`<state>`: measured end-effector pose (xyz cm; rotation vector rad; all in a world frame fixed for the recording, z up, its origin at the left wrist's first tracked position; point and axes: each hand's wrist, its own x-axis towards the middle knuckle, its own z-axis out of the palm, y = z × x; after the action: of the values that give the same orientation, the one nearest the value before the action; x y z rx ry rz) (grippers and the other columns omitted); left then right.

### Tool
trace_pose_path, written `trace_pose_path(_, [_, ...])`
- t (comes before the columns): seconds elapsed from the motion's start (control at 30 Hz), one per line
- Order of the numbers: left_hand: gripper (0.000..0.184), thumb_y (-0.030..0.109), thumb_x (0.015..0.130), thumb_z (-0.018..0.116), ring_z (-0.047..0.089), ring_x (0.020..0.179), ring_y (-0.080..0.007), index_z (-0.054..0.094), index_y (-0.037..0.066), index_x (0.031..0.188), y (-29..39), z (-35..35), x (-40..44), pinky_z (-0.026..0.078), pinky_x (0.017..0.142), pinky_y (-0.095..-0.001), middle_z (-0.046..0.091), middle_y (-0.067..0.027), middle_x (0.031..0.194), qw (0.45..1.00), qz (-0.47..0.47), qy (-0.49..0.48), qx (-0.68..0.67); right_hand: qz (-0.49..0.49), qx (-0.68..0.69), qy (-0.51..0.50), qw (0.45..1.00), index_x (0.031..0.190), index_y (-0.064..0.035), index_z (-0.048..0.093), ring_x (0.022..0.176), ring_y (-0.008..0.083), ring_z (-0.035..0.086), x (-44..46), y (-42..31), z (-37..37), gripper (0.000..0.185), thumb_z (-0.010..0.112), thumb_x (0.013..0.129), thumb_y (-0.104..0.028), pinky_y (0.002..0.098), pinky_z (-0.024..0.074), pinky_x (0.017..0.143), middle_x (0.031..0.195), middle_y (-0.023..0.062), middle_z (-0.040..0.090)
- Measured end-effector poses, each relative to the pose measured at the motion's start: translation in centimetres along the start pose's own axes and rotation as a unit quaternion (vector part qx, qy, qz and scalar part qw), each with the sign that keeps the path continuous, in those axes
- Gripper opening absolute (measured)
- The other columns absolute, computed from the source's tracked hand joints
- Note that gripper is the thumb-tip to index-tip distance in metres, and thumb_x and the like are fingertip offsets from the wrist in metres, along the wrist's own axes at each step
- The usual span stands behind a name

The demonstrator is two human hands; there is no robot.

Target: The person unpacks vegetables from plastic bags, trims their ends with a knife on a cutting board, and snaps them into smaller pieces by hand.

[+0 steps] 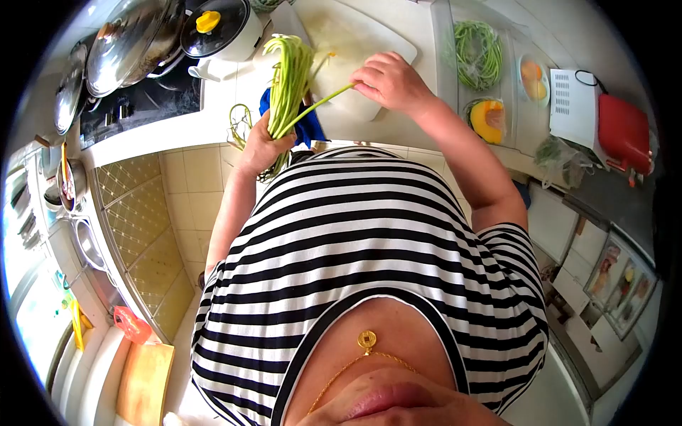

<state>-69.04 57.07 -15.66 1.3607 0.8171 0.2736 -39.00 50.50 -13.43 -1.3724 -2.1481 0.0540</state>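
My left hand [268, 148] is wrapped around a bunch of garlic scapes [288, 78], long green stalks held upright over the counter's front edge. Their thin curled ends hang below and beside the hand. Between the fingertips of my right hand [391, 82] is the end of a single garlic scape [323, 101], stretched slantwise from the bunch. Behind both hands lies a white cutting board [387, 42] with small yellowish bits on it. A blue cloth [310, 128] shows behind the bunch at the counter edge.
A pot with a black lid and yellow knob [207, 22] stands left, near a large metal lid [131, 42] over the black stove [142, 113]. To the right are more coiled green stalks [479, 55], a cut pumpkin piece [487, 121] and a red appliance [625, 133].
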Motion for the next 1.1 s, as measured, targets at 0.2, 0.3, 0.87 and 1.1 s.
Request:
trace_pose_path(0.2, [0.034, 0.005, 0.074, 0.064, 0.06, 0.074, -0.0158, 0.052, 0.002, 0.106, 0.6, -0.4, -2.5, 0.049, 0.069, -0.0305, 0.062, -0.0077, 0.08, 0.978, 0.016, 0.12, 0.168, 0.275, 0.296, -0.155, 0.901, 0.097, -0.0076, 0.063, 0.068, 0.0193, 0.064, -2.4, -0.7, 5.2, 0.019, 0.058, 0.089, -0.025, 0.0328, 0.0508, 0.063, 0.077, 0.0071, 0.065])
trace_pose_path(0.3, [0.033, 0.005, 0.073, 0.064, 0.062, 0.072, -0.0217, 0.051, 0.002, 0.103, -0.1, -0.5, -3.4, 0.049, 0.068, -0.0332, 0.063, -0.0122, 0.078, 0.957, 0.038, 0.16, 0.239, 0.393, 0.382, -0.218, 0.808, 0.101, -0.0078, 0.06, 0.061, 0.0153, 0.065, -0.3, -0.3, 8.3, 0.026, 0.057, 0.09, -0.031, 0.032, 0.0521, 0.059, 0.079, 0.0088, 0.067])
trace_pose_path(0.87, [0.051, 0.014, 0.07, 0.068, 0.061, 0.078, -0.0405, 0.046, 0.004, 0.115, -0.1, -0.8, -2.9, 0.049, 0.068, -0.0457, 0.063, -0.0224, 0.081, 0.901, 0.004, 0.121, 0.416, 0.516, 0.248, -0.19, 0.797, 0.069, 0.0044, 0.064, 0.075, 0.031, 0.067, 5.6, 6.7, 13.6, 0.048, 0.058, 0.072, -0.043, 0.0407, 0.0514, 0.068, 0.073, 0.0233, 0.065])
trace_pose_path(1.1, [0.052, 0.014, 0.07, 0.07, 0.062, 0.08, -0.0394, 0.044, 0.006, 0.115, 1.9, 0.5, 3.3, 0.049, 0.069, -0.0447, 0.063, -0.0211, 0.084, 0.893, 0.084, 0.057, 0.438, 0.521, 0.201, -0.028, 0.829, 0.101, 0.0014, 0.056, 0.07, 0.0154, 0.056, -0.7, 18.1, 9.5, 0.043, 0.061, 0.07, -0.028, 0.031, 0.0444, 0.063, 0.079, 0.0067, 0.061])
